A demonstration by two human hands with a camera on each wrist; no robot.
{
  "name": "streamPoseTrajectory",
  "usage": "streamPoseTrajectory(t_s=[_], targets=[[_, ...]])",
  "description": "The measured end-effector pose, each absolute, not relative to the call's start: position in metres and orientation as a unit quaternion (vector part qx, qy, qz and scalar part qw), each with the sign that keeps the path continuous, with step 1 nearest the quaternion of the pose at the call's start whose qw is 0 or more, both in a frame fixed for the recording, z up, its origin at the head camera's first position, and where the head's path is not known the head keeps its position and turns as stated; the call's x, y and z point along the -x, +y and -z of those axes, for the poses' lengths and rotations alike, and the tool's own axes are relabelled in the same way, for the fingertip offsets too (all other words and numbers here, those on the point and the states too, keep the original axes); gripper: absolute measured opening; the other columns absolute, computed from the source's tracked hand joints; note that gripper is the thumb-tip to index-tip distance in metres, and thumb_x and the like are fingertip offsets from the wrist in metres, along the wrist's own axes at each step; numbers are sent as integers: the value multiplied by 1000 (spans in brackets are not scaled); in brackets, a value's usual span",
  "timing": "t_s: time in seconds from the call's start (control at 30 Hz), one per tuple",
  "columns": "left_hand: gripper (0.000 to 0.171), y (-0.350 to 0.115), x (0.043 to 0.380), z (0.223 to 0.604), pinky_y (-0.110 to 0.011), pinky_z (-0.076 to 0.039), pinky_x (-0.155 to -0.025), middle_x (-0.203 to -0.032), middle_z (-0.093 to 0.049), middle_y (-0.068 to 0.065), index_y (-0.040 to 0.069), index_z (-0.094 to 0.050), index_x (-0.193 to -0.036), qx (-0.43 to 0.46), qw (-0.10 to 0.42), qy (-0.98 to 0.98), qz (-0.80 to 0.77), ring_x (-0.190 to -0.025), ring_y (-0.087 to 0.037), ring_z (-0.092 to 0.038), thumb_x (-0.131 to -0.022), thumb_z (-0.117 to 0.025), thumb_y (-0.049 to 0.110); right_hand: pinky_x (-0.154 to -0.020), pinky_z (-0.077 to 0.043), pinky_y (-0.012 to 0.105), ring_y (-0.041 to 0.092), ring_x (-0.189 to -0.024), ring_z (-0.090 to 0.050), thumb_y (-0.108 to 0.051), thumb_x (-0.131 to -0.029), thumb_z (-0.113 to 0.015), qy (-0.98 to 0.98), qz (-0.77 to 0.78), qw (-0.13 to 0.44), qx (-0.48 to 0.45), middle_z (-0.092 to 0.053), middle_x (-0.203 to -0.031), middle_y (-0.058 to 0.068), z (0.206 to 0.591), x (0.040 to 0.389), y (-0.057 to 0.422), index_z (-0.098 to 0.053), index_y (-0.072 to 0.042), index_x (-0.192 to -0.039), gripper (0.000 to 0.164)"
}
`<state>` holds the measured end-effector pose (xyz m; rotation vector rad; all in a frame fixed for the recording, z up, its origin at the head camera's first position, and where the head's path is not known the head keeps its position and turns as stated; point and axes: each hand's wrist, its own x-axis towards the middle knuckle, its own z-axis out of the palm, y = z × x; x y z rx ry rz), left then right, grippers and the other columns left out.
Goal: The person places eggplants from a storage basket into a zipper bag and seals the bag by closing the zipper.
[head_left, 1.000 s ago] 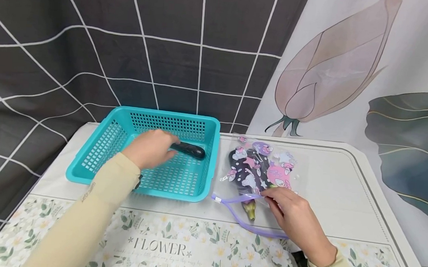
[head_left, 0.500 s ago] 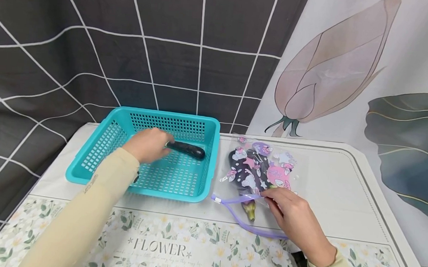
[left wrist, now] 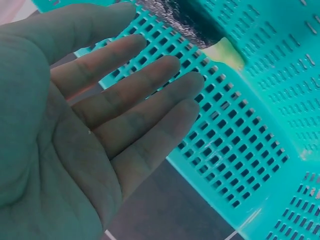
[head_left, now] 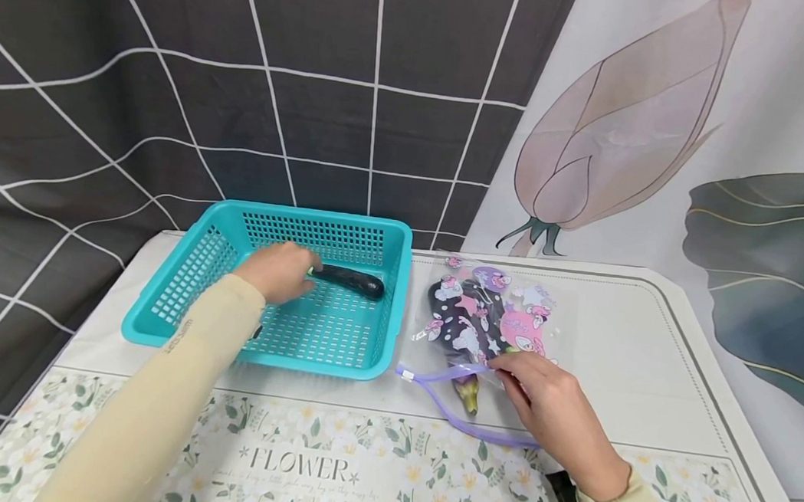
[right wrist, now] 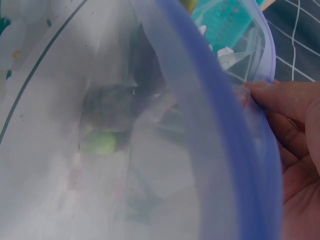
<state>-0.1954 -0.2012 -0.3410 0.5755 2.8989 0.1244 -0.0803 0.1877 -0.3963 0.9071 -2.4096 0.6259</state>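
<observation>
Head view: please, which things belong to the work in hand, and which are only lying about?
In the work: left hand, right hand, loose eggplant, turquoise basket, zip bag, partly bagged eggplant.
Only surroundings: floral table cover, grid-pattern backdrop, flower-print curtain.

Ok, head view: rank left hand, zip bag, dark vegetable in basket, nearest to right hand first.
1. Zip bag: pinched by right hand.
2. Dark vegetable: leftward, inside teal basket.
3. Left hand: farther left, by the stem end.

A printed bag [head_left: 495, 318] was pinched by the right hand [head_left: 552, 402]. The left hand [head_left: 279, 273] was positioned beside an eggplant [head_left: 350, 278] in a basket [head_left: 321, 332].
</observation>
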Motion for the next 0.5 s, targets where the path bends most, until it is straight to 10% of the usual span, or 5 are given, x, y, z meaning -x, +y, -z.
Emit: streamPoseTrajectory(t_s=[0.5], targets=[[40, -200, 207, 355, -53, -49, -101, -131, -64, -21, -2, -64, -130, -182, 103, 977, -43, -122, -40, -59, -92, -68, 8, -73, -59, 35, 17, -90, -70, 10, -73, -81, -882, -232, 239, -333, -73, -97, 1, 397, 80, 187, -73, -8, -101, 34]])
